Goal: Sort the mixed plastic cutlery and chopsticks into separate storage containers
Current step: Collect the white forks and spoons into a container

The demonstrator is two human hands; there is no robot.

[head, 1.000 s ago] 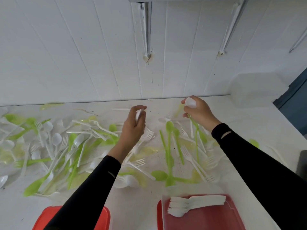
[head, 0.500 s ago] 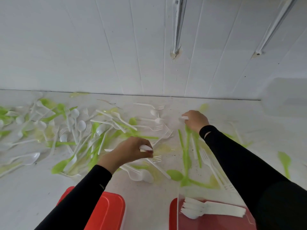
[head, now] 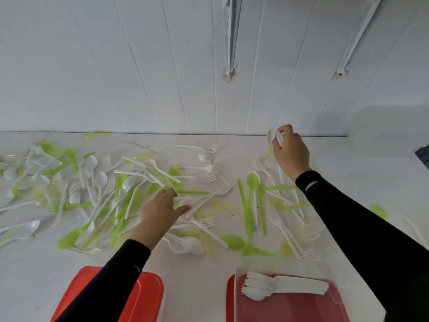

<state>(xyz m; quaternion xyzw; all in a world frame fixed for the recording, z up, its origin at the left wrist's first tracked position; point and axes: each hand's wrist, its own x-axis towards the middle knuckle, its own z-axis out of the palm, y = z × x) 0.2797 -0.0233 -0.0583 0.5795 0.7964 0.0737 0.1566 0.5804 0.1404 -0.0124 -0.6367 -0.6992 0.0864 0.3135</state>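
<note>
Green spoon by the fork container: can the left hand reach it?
Probably yes: the green spoon lies uncovered near the left hand, only flat cutlery between, though that hand pinches a white piece.

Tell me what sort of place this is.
Probably a plain workroom or utility space, not a dining area: a white panelled wall with bare pipes running down it, a white table strewn with loose green and white plastic cutlery, and a clear storage container holding stacked white forks.
</note>
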